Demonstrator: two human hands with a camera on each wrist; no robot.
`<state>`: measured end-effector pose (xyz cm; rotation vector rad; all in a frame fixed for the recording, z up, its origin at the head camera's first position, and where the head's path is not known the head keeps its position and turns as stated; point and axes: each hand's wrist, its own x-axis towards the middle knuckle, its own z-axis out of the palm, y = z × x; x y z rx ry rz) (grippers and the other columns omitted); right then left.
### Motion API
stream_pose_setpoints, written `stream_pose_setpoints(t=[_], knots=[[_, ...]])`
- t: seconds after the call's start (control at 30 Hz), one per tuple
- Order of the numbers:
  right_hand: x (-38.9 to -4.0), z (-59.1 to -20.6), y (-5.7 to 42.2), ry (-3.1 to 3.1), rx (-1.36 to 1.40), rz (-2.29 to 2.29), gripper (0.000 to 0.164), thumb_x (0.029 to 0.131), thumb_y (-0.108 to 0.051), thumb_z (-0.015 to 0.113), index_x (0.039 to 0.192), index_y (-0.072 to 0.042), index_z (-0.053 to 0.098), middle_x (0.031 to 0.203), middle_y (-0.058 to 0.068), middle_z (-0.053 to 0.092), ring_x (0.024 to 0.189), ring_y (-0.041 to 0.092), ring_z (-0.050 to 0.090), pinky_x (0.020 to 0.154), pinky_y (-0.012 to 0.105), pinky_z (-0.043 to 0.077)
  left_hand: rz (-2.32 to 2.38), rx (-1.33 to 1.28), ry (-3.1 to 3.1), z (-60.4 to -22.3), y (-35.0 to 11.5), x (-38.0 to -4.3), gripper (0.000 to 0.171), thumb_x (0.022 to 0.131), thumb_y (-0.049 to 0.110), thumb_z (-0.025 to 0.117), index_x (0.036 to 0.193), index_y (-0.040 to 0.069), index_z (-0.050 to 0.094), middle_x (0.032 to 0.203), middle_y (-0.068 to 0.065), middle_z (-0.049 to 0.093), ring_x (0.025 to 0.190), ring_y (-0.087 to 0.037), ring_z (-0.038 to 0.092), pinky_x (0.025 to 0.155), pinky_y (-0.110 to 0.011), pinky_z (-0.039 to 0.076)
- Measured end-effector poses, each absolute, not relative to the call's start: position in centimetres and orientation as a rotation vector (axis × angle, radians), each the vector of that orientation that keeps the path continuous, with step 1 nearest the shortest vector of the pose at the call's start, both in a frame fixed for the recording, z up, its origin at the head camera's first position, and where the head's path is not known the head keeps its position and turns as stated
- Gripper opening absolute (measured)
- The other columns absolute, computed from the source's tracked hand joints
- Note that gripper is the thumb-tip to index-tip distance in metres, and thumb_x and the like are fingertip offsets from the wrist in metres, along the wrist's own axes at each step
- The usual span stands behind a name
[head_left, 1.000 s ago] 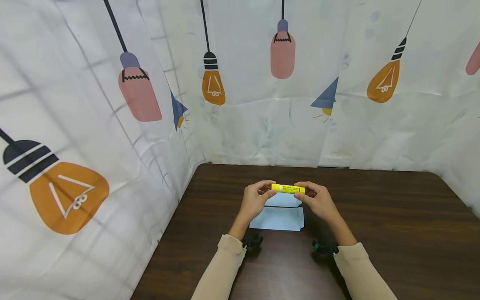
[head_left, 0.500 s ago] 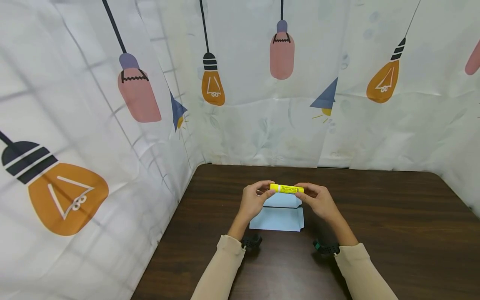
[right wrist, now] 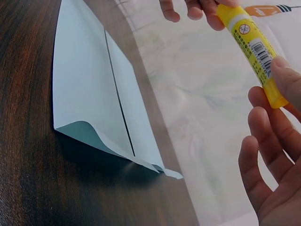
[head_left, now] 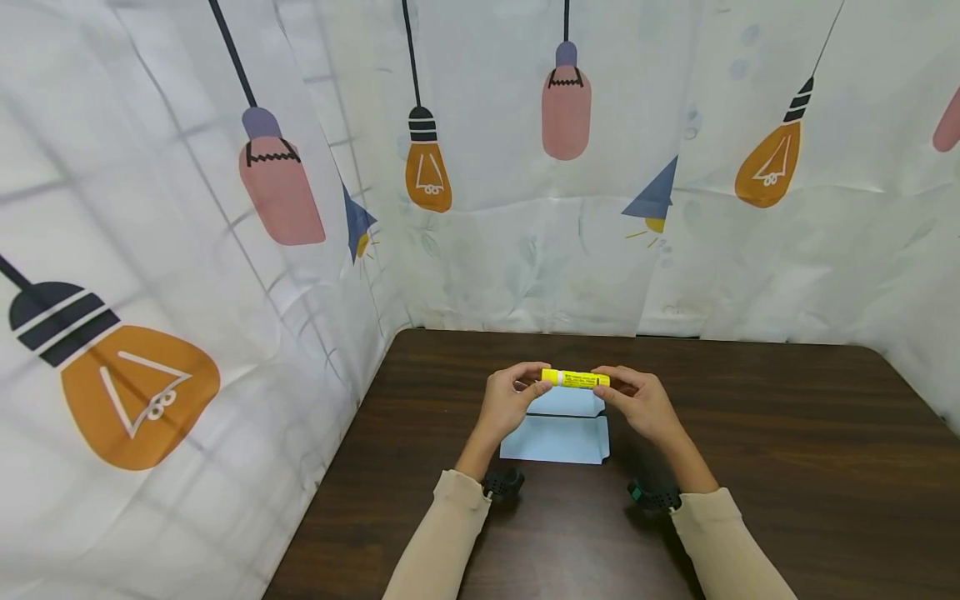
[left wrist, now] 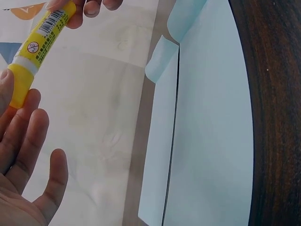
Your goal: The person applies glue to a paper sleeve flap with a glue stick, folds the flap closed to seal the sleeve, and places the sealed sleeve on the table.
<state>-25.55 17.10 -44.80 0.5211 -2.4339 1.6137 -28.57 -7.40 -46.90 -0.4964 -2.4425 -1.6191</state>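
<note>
**Left hand (head_left: 510,396) and right hand (head_left: 637,404) are pinching one yellow tube (head_left: 576,379)**

Nearest, at seven and five o'clock from the tube, cream sleeves (head_left: 442,533) are covering the forearms, with dark wrist devices (head_left: 504,483) sitting beside their ends. At nine o'clock, the left grip is parting only by the tube's thickness, pinching the end beside the white band (left wrist: 27,65); at three o'clock, the right grip is likewise pinching the opposite end. Between them, the tube is hanging almost level above the table (head_left: 787,433). Pale blue paper (head_left: 555,439) is lying there at six o'clock. Farthest off, a lamp-print curtain (head_left: 487,275) is spanning twelve o'clock.
</note>
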Motion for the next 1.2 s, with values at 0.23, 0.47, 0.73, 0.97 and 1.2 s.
stream_pose_setpoints(t=[0.23, 0.47, 0.73, 0.97, 1.2], knots=[[-25.6, -44.86, 17.14, -2.424, 0.528, 1.606, 0.029, 0.094, -0.008, 0.074, 0.121, 0.001, 0.072, 0.105, 0.019, 0.073, 0.081, 0.015, 0.061, 0.07, 0.022, 0.055, -1.609, -0.497, -2.451, -46.85, -7.47, -28.55, 0.033, 0.092, 0.024, 0.077, 0.124, 0.015, 0.074, 0.105, -0.002, 0.077, 0.092, -0.013, 0.066, 0.084, -0.029, 0.055], [-25.7, -45.01, 17.1, -2.417, 0.522, 1.615, 0.029, 0.094, -0.008, 0.074, 0.121, 0.001, 0.072, 0.105, 0.02, 0.073, 0.081, 0.014, 0.061, 0.07, 0.022, 0.055, -1.62, -0.506, -2.442, -46.74, -7.59, -28.51, 0.035, 0.092, 0.023, 0.077, 0.124, 0.01, 0.073, 0.106, -0.004, 0.077, 0.092, -0.015, 0.067, 0.084, -0.029, 0.055], [-25.55, -45.03, 17.04, -2.424, 0.508, 1.609, 0.029, 0.094, -0.008, 0.074, 0.122, 0.001, 0.072, 0.109, 0.02, 0.073, 0.082, 0.009, 0.062, 0.072, 0.022, 0.055, -1.637, -0.501, -2.425, -46.68, -7.6, -28.49, 0.032, 0.091, 0.024, 0.077, 0.121, 0.014, 0.075, 0.105, -0.004, 0.078, 0.093, -0.014, 0.067, 0.084, -0.029, 0.055], [-25.56, -45.08, 17.08, -2.416, 0.508, 1.616, 0.03, 0.094, -0.008, 0.074, 0.122, 0.001, 0.071, 0.109, 0.021, 0.073, 0.083, 0.011, 0.062, 0.072, 0.022, 0.055, -1.641, -0.523, -2.408, -46.73, -7.62, -28.53, 0.033, 0.092, 0.024, 0.077, 0.122, 0.011, 0.075, 0.106, -0.006, 0.078, 0.093, -0.016, 0.067, 0.081, -0.028, 0.056], [-25.64, -45.19, 17.16, -2.405, 0.518, 1.63, 0.03, 0.094, -0.007, 0.073, 0.123, 0.002, 0.071, 0.11, 0.021, 0.073, 0.084, 0.011, 0.061, 0.072, 0.021, 0.055, -1.653, -0.514, -2.41, -46.73, -7.61, -28.5, 0.033, 0.092, 0.024, 0.077, 0.122, 0.012, 0.075, 0.107, -0.006, 0.078, 0.092, -0.015, 0.067, 0.081, -0.027, 0.056]])
